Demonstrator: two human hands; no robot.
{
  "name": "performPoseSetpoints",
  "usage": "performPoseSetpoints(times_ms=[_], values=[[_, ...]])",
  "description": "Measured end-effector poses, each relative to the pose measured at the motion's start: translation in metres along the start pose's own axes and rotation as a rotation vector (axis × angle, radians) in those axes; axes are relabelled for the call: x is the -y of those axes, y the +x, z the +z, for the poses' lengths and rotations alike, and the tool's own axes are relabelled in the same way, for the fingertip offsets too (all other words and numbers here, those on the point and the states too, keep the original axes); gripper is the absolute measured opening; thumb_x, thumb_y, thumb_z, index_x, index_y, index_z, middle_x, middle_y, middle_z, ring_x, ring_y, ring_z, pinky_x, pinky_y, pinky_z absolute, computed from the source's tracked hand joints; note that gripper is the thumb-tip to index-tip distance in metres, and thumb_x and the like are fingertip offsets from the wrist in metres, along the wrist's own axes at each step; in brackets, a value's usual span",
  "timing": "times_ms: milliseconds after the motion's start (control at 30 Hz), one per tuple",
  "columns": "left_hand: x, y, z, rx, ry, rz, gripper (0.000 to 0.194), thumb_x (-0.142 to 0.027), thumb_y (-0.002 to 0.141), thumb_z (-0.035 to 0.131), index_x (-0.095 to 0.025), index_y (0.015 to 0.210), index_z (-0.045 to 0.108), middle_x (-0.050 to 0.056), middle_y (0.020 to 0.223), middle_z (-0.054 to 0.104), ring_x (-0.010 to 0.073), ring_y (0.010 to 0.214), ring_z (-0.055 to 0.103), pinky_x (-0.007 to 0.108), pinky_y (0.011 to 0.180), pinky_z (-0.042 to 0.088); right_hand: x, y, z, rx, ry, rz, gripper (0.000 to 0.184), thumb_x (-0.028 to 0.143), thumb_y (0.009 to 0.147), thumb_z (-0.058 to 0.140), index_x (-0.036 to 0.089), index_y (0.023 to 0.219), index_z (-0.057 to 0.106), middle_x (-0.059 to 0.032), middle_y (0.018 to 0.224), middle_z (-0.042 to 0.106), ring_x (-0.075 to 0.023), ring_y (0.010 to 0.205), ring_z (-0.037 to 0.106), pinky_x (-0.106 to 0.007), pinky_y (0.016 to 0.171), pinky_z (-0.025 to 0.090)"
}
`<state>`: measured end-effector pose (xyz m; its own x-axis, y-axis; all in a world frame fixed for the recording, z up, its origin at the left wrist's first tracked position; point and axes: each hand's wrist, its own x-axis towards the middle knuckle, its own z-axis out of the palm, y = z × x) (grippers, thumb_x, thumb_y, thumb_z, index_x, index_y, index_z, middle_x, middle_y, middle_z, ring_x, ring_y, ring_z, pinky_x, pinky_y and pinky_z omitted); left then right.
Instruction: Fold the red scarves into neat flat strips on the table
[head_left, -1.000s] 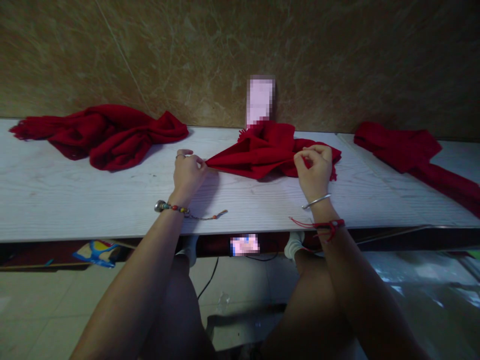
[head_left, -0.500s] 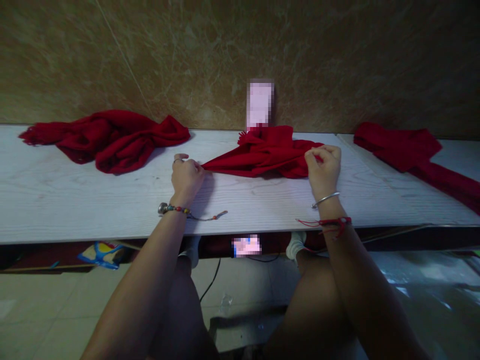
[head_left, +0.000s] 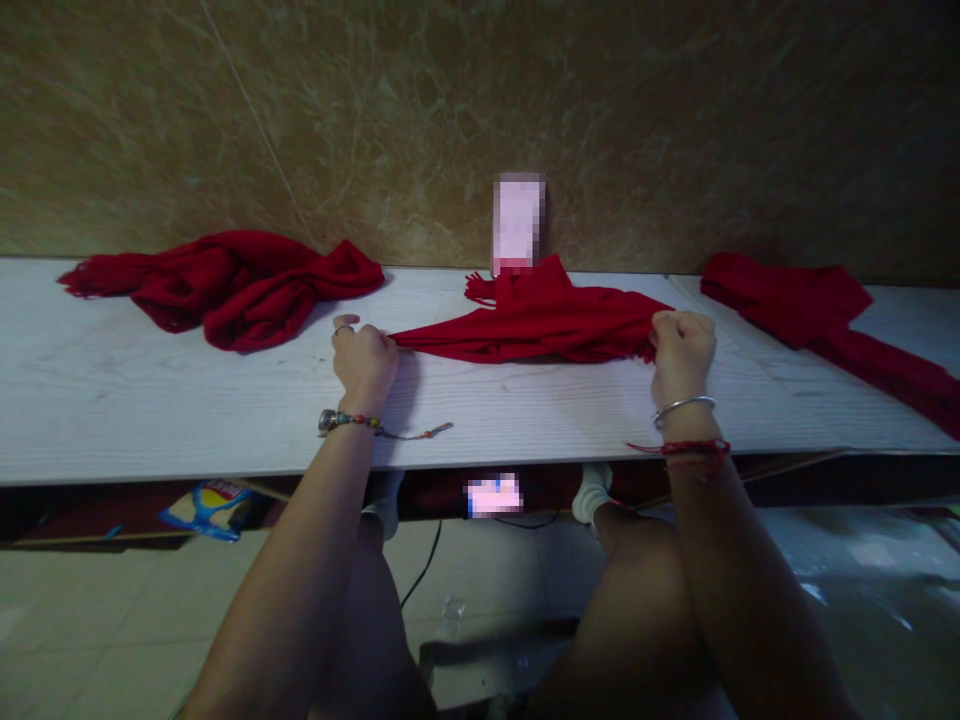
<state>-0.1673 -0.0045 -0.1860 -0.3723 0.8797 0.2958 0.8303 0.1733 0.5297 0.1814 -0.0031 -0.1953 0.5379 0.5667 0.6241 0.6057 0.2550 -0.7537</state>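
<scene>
A red fringed scarf (head_left: 525,325) is stretched sideways between my two hands, low over the white wood-grain surface. My left hand (head_left: 365,358) pinches its narrow left end, which is drawn to a point. On the other side my right hand (head_left: 684,350) is closed on the right end, with a bit of fringe hanging beside the fingers. The scarf's upper middle is bunched, and a tassel edge sticks out at its upper left.
Left of my hands lies a crumpled red scarf (head_left: 255,290); another red cloth (head_left: 795,300) lies folded at the right. A blurred pinkish rectangle (head_left: 519,220) leans on the marbled wall (head_left: 375,120). Below the white tabletop (head_left: 150,420) rests a blue packet (head_left: 210,508).
My right hand has moved to the right and my left hand slightly left. The scarf between them is pulled longer and flatter, and fringe now shows near my right hand.
</scene>
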Motion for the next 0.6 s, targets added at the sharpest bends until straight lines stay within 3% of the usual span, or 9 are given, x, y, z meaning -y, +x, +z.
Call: performPoseSetpoints(times_ms=[100,300,600], values=[[0.006,0.005,0.008,-0.02,-0.064,0.068,0.019,-0.019,0.074,0.046,-0.012,0.076,0.064,0.022,0.123,0.047,0.0379,0.115,0.048,0.054,0.096,0.044,0.007,-0.005,-0.002,-0.018,-0.017,0.042,0.012,0.019,0.066,0.055,0.021,0.054,0.057,-0.0012,0.069,0.047,-0.02,0.083,0.05,-0.041,0.081,0.047],[0.011,0.01,0.018,0.01,-0.115,0.149,0.015,-0.019,0.07,0.047,-0.015,0.071,0.061,0.015,0.101,0.054,0.0285,0.113,0.048,0.042,0.104,0.04,0.016,-0.015,0.002,0.102,-0.043,0.015,0.011,0.019,0.069,0.055,0.02,0.06,0.062,-0.0014,0.069,0.056,-0.0187,0.079,0.055,-0.038,0.079,0.047],[0.007,0.005,0.02,0.054,-0.148,0.145,0.015,-0.029,0.075,0.054,-0.016,0.076,0.06,0.013,0.105,0.053,0.0286,0.11,0.049,0.042,0.102,0.04,0.036,-0.02,0.019,0.13,0.033,-0.017,0.012,0.024,0.073,0.058,0.019,0.069,0.068,-0.0041,0.077,0.063,-0.0199,0.084,0.058,-0.041,0.086,0.046]])
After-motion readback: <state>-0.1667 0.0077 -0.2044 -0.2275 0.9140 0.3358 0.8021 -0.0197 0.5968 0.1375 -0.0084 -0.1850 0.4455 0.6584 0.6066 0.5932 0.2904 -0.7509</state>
